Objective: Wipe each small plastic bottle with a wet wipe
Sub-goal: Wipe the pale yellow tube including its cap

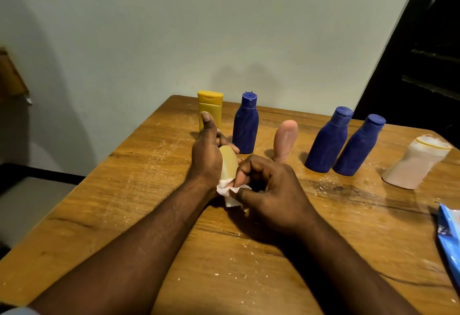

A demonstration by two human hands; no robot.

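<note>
Near the middle of the table (119,190), the left hand (206,155) has its fingers (230,147) curled round a pale beige bottle (227,163), while the right hand (271,190), at its 4 o'clock, pinches a white wet wipe (230,192) with bent fingers against the bottle's near end, and a yellow bottle (211,108) stands at 12 o'clock.

nothing legible. the blue packet (448,237) at the right edge of the bench (149,190) bears a few white letters, too blurred and cropped to read.
</note>
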